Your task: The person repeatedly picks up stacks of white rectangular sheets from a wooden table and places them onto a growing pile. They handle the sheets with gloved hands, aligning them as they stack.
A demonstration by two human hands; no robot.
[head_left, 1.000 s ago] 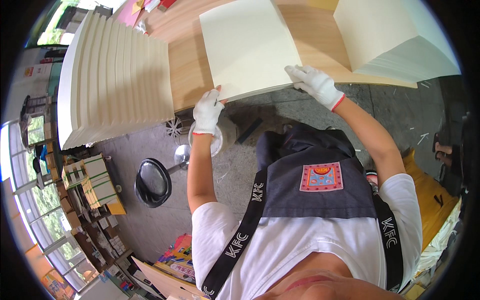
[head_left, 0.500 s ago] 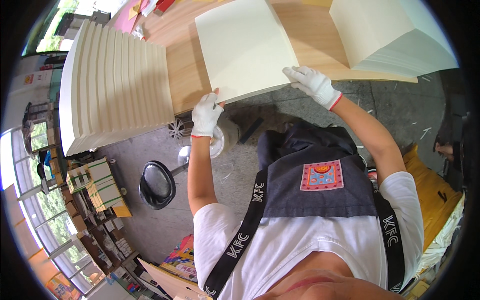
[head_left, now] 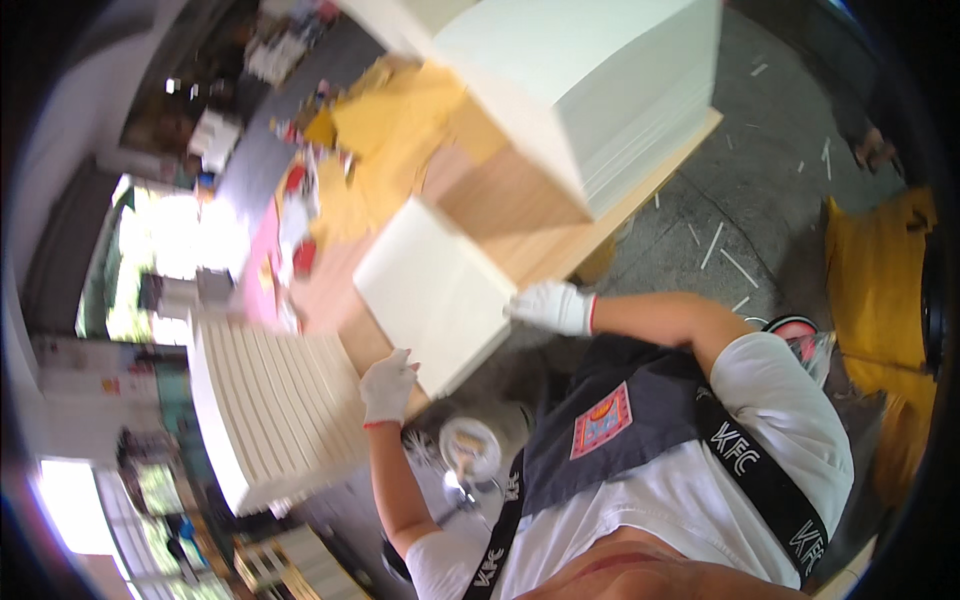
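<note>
A stack of cream paper (head_left: 430, 290) lies on the wooden tabletop before me, near its front edge. My right hand (head_left: 555, 307), in a white knitted glove with a red cuff, rests its stretched fingers against the stack's right corner. My left hand (head_left: 388, 390), gloved alike with fingertips showing bare, is beside the stack's left edge. Its fingers are apart and somewhat blurred; whether they touch the paper I cannot tell. Left of that hand stands a tall ribbed pile of cream paper (head_left: 275, 400). Another tall paper pile (head_left: 640, 110) stands farther right.
Yellow sheets (head_left: 390, 130) and pink paper (head_left: 264, 255) lie on the table's far part. Below its front edge stands a round white container (head_left: 470, 445). White paper strips (head_left: 712, 245) are scattered on the grey floor, and a yellow sheet-like cover (head_left: 875, 280) is at the right.
The whole view has turned, so the table now slants and more of its far part shows. My left hand has shifted from the stack's near-left corner to beside its left edge.
</note>
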